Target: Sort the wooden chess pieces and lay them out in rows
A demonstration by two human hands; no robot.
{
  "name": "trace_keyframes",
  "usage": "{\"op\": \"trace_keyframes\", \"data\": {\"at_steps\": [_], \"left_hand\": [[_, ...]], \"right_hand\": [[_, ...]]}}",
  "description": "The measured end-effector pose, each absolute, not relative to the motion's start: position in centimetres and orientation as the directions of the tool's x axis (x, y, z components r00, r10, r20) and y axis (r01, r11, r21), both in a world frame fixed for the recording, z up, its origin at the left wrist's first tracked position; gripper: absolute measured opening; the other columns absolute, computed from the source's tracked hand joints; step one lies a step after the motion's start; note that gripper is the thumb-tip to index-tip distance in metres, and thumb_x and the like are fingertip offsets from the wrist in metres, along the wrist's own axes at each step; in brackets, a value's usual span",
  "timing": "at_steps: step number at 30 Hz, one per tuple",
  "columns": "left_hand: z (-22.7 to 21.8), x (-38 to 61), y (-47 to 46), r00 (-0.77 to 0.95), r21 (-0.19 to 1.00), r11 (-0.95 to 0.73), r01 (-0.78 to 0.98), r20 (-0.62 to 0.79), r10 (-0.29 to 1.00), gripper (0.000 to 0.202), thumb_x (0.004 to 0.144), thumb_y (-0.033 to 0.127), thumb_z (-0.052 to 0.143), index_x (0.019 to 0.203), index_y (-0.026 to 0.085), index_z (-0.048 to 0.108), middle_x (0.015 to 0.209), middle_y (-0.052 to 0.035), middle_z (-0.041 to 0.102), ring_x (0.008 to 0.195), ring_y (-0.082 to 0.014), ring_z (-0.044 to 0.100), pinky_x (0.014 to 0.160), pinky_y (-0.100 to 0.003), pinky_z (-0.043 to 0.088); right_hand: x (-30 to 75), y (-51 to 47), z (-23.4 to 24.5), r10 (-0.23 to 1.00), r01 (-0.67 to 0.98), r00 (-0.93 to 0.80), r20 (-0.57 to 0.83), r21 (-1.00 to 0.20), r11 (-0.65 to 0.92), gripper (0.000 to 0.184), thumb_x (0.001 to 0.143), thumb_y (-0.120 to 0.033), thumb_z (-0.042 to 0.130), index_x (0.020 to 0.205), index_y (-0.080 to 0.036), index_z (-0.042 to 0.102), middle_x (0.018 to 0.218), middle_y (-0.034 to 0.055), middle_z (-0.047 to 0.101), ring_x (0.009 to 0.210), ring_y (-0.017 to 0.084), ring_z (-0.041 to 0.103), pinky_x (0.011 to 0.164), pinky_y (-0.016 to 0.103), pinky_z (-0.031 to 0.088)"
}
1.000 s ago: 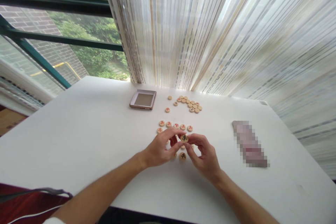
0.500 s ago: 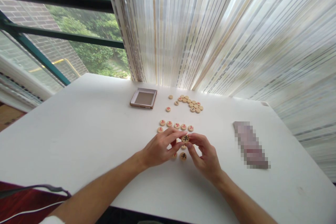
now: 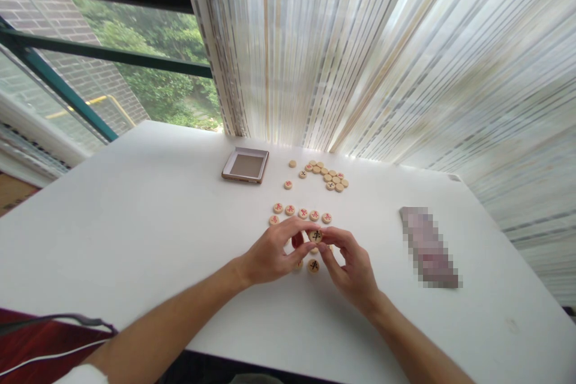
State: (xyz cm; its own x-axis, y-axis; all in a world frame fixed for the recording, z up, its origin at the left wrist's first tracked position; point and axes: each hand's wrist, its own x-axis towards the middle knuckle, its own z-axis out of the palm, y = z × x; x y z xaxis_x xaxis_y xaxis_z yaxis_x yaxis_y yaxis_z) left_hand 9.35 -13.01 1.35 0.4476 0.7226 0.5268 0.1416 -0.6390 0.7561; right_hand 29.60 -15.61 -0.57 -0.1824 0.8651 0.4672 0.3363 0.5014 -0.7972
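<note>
Between the fingertips of my left hand (image 3: pixel 272 250) and my right hand (image 3: pixel 351 261) is a round wooden Chinese chess piece (image 3: pixel 315 236) with a black character facing me. Both hands pinch it just above the table. Below it lies another black-marked piece (image 3: pixel 313 266), with a red-marked piece (image 3: pixel 298 264) beside it, partly covered by my left fingers. Several red-marked pieces (image 3: pixel 303 213) form a row beyond my hands, and one more (image 3: pixel 274 220) sits at the row's left end, nearer to me. My hands hide parts of other pieces.
On the white table (image 3: pixel 135 222), a shallow open box lid (image 3: pixel 245 165) lies at the back left. Several loose pieces (image 3: pixel 332 179), many with blank sides up, cluster near the curtain (image 3: pixel 315 60). A blurred-out flat item (image 3: pixel 429 246) rests at the right.
Both hands stay on the same chess piece, with hardly any movement. The camera view has shifted slightly, and the pieces on the table look unmoved.
</note>
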Motion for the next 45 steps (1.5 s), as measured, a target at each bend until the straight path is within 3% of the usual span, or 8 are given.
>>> {"op": "trace_keyframes", "data": {"at_steps": [16,23,31,37,45], "left_hand": [[0.8,9.5,-13.4,0.490,0.693,-0.690,0.209,0.536,0.687,0.031,0.093,0.017,0.061,0.124,0.018,0.053,0.095,-0.0038,0.066,0.073,-0.0107,0.065,0.073,-0.026,0.055],[1.0,9.5,-13.4,0.528,0.650,-0.729,0.212,0.552,0.646,0.027,0.093,0.018,0.059,0.119,0.019,0.053,0.091,-0.0026,0.069,0.071,-0.0114,0.064,0.070,-0.026,0.053],[0.8,9.7,-13.5,0.551,0.609,-0.759,0.229,0.561,0.617,0.023,0.091,0.020,0.061,0.113,0.019,0.055,0.084,-0.0003,0.070,0.069,-0.0112,0.064,0.071,-0.025,0.051],[1.1,9.7,-13.4,0.558,0.585,-0.773,0.246,0.567,0.606,0.018,0.090,0.018,0.061,0.107,0.019,0.058,0.077,0.0017,0.067,0.064,-0.0100,0.062,0.067,-0.023,0.050],[1.2,9.7,-13.5,0.564,0.570,-0.772,0.281,0.552,0.613,0.013,0.089,0.022,0.062,0.102,0.018,0.059,0.072,0.0018,0.066,0.062,-0.0107,0.062,0.065,-0.024,0.049]], "right_hand": [[29.6,-15.6,-0.5,0.904,0.206,-0.198,0.378,-0.886,0.415,0.018,0.097,-0.022,0.059,0.115,-0.026,0.059,0.098,0.0047,0.071,0.089,0.019,0.071,0.081,0.033,0.059],[29.5,-15.5,0.0,0.914,0.124,-0.256,0.314,-0.927,0.353,0.020,0.092,-0.031,0.067,0.110,-0.023,0.060,0.093,0.0055,0.069,0.083,0.019,0.068,0.074,0.032,0.059],[29.6,-15.5,0.3,0.925,0.145,-0.291,0.243,-0.945,0.294,0.018,0.088,-0.034,0.073,0.097,-0.021,0.064,0.084,0.0040,0.069,0.075,0.018,0.067,0.069,0.032,0.057],[29.5,-15.6,0.6,0.930,0.273,-0.242,0.277,-0.900,0.339,0.017,0.088,-0.036,0.072,0.088,-0.020,0.067,0.076,0.0032,0.070,0.068,0.017,0.067,0.065,0.029,0.056],[29.5,-15.5,0.4,0.934,0.270,-0.234,0.271,-0.904,0.330,0.019,0.090,-0.037,0.069,0.084,-0.020,0.069,0.072,0.0035,0.073,0.062,0.017,0.069,0.058,0.027,0.057]]}}
